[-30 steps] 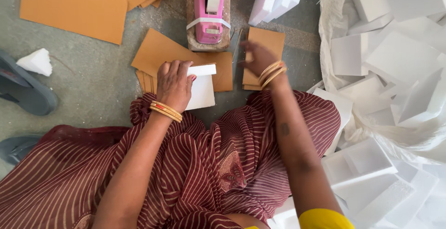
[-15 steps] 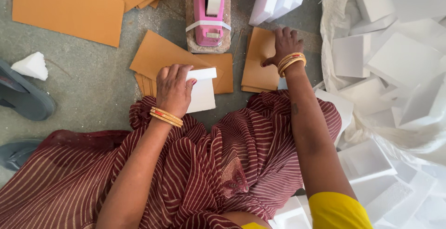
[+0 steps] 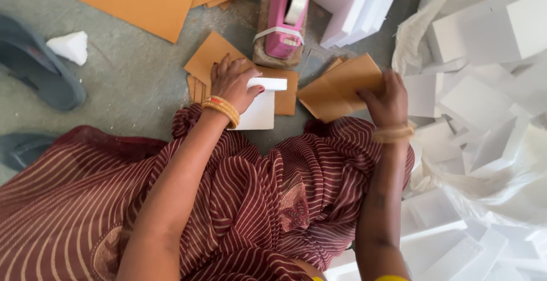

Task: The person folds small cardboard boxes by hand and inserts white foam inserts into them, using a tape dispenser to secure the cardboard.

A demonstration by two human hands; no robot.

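Far left on the floor (image 3: 131,70): a grey sandal (image 3: 34,67) and a white foam scrap (image 3: 69,46). Your left hand (image 3: 232,81) presses a white foam block (image 3: 259,101) down onto brown card sheets (image 3: 213,58), fingers curled over its top edge. Just above, a pink tape dispenser (image 3: 282,16). Your right hand (image 3: 387,100) pinches a brown card piece (image 3: 337,87), lifted off the floor, thumb and fingers closed on its right edge. Right: a white sack (image 3: 433,24) of foam blocks (image 3: 484,36).
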